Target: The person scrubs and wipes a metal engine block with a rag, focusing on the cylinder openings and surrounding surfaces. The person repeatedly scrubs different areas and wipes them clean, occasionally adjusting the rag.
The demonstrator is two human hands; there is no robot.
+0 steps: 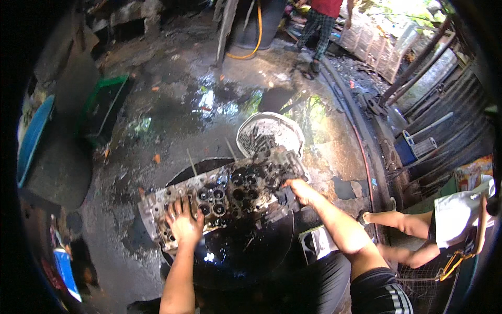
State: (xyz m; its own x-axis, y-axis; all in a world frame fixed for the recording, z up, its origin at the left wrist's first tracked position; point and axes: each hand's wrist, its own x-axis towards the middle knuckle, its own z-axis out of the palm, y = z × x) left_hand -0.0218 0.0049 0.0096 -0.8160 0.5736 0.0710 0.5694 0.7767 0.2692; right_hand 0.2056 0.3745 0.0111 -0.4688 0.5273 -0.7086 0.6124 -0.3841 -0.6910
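Observation:
A greasy metal engine cylinder head (230,201) lies slantwise across a round black basin (251,261), which has dark, shiny liquid in it. My left hand (185,224) rests flat with spread fingers on the left part of the cylinder head. At its right end, my right hand (299,191) is closed round something dark, perhaps a cloth or brush, pressed against the blackened metal. Fingers and grime hide what it is. Just beyond the right end stands a round white basket (293,131) with several dark parts inside.
Wet, oily floor (172,104) surrounds the basin. Leftward are a green-rimmed crate (112,81) and a blue tub (35,141). A person (319,26) stands at the far side; another person's legs (402,222) are close on my right. A long hose (358,131) runs along the right.

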